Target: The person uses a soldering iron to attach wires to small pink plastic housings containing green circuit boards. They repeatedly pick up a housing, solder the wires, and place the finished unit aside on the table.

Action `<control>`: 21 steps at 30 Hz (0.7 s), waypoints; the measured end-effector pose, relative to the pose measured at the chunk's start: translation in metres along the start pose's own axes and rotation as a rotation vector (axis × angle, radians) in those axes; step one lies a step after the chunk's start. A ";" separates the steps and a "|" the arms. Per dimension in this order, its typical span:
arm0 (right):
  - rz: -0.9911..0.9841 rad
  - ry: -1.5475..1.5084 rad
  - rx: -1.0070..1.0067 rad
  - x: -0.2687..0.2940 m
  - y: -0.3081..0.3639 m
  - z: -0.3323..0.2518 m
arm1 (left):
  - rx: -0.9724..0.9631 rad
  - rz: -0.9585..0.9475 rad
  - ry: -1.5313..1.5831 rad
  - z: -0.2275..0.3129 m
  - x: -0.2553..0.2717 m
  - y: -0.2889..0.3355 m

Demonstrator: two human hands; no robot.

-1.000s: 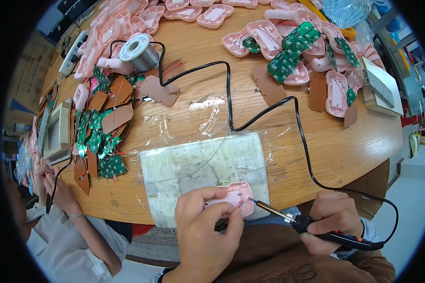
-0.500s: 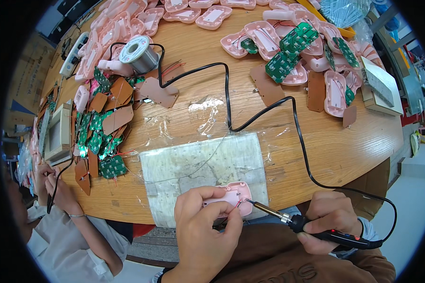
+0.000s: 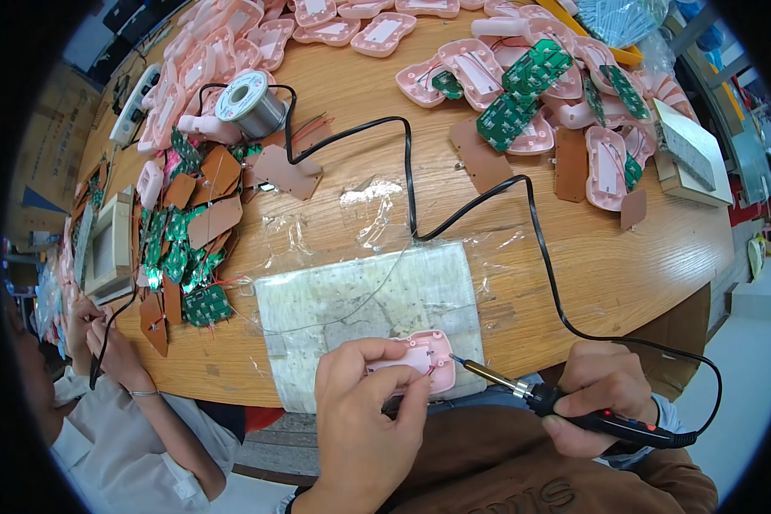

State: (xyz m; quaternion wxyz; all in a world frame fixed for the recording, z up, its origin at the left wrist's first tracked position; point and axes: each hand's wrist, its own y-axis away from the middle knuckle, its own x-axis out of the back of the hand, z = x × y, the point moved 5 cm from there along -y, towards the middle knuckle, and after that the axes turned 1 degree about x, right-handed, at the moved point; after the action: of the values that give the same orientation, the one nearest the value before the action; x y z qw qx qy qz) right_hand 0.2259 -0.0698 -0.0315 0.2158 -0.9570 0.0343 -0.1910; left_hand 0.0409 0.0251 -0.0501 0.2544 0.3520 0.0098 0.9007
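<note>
Near the front edge of the worn, pale mat (image 3: 351,300), my left hand (image 3: 368,420) is closed on a pink plastic shell (image 3: 441,343). A thin red wire (image 3: 429,372) shows at the thumb and fingertip, over the shell's inside. Part of the shell is hidden behind the fingers. My right hand (image 3: 604,394) grips a black soldering iron (image 3: 535,398) by its handle, with a small red light showing. Its metal tip points left at the shell's right edge; whether it touches cannot be made out.
The iron's black cord (image 3: 535,223) loops across the table. A solder spool (image 3: 250,103) stands at back left by green circuit boards (image 3: 206,305) and brown boards. Pink shells (image 3: 384,34) pile up along the back. At left, another person's hands (image 3: 116,347) work close by.
The iron's tip has drawn slightly right, away from the wire end. My left thumb and fingertips have shifted a little left and pinch closer together at the wire.
</note>
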 end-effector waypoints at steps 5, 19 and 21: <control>0.008 0.000 0.000 -0.001 0.000 0.001 | -0.043 0.026 -0.054 0.001 0.000 -0.002; -0.004 -0.053 -0.014 -0.011 -0.005 0.007 | -0.129 -0.028 -0.230 0.013 -0.001 -0.017; -0.021 -0.055 -0.011 -0.012 -0.006 0.008 | -0.121 -0.034 -0.230 0.014 -0.001 -0.018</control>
State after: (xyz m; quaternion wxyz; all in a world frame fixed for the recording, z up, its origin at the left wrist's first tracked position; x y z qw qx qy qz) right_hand 0.2181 -0.0596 -0.0399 0.2096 -0.9633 0.0194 -0.1668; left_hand 0.0583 0.0379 -0.0435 0.2897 0.4369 -0.0681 0.8489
